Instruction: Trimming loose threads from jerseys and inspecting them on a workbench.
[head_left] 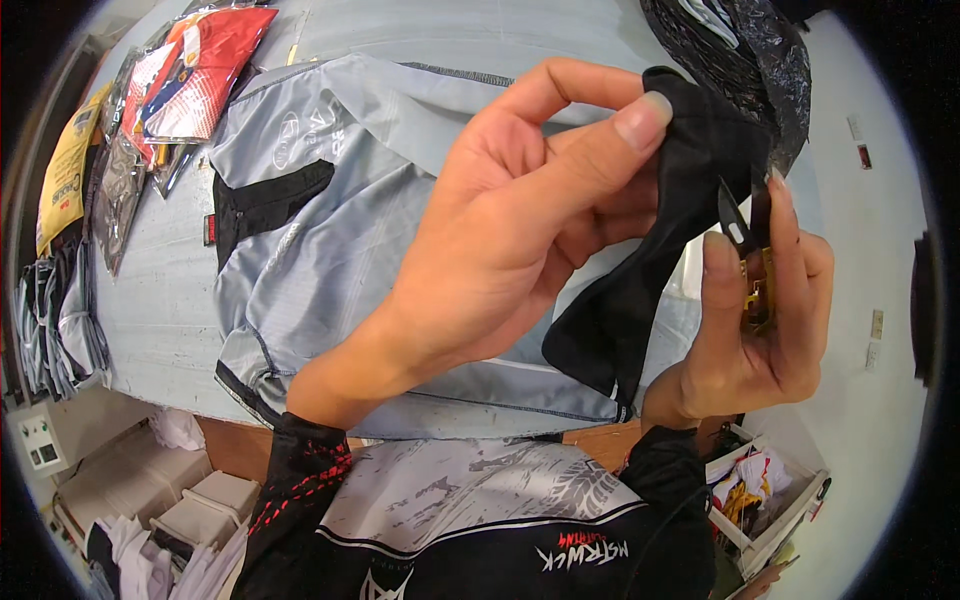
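Note:
Raised in front of me, my left hand point(490, 220) pinches the edge of a black fabric part point(615, 310) between thumb and fingers. The cloth hangs down from there toward the table's near edge. At its right side my right hand point(770, 345) grips a pair of small thread snips point(741, 232) with dark blades and yellowish metal in the middle. The blades point up against the black cloth; whether they touch a thread is too small to tell. Beneath my hands a grey shirt point(300, 270) lies spread out, with a black placket point(270, 205) at its left.
Plastic-wrapped red garments point(200, 75) and a yellow package point(70, 170) lie at the far left. Bundled grey cloth point(60, 325) sits at the table's left edge. A black plastic bag point(750, 60) stands far right. An open bin of fabric point(755, 490) is below right.

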